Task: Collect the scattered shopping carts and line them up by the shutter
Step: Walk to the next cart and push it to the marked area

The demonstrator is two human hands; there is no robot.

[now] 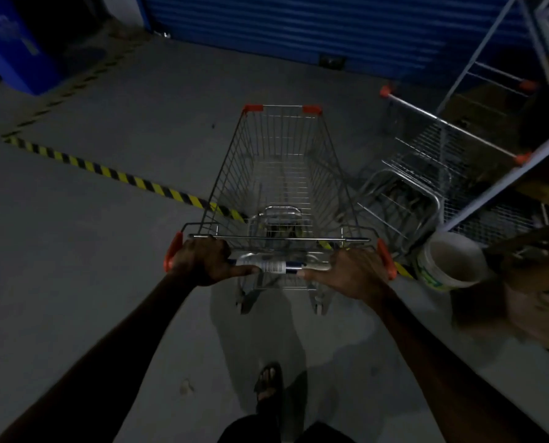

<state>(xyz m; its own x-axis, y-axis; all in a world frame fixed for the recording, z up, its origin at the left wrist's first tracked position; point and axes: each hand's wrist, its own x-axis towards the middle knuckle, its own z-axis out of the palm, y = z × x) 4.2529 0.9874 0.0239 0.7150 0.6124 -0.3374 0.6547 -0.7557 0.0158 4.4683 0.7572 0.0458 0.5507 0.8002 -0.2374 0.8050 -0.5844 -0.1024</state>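
Two hands on one cart: your left hand (203, 262) and right hand (351, 273) grip the handle (274, 266) of the shopping cart (279, 174), its long axis pointing straight ahead at the blue shutter (298, 27). Second cart (442, 148) stands angled, just right.

My left grip (203, 262) and right grip (351, 271) hold the handle bar of the silver wire shopping cart with orange corner caps (282, 167) straight ahead of me. Beyond it stands the blue ribbed roller shutter (298, 30). To its right, beside the shutter, a second silver wire cart (439, 148) stands angled. A white plastic bucket (449, 260) sits on the grey concrete floor (91, 251) just right of my right grip. Yellow-and-black striped floor tape (113, 172) runs from the left under my cart.
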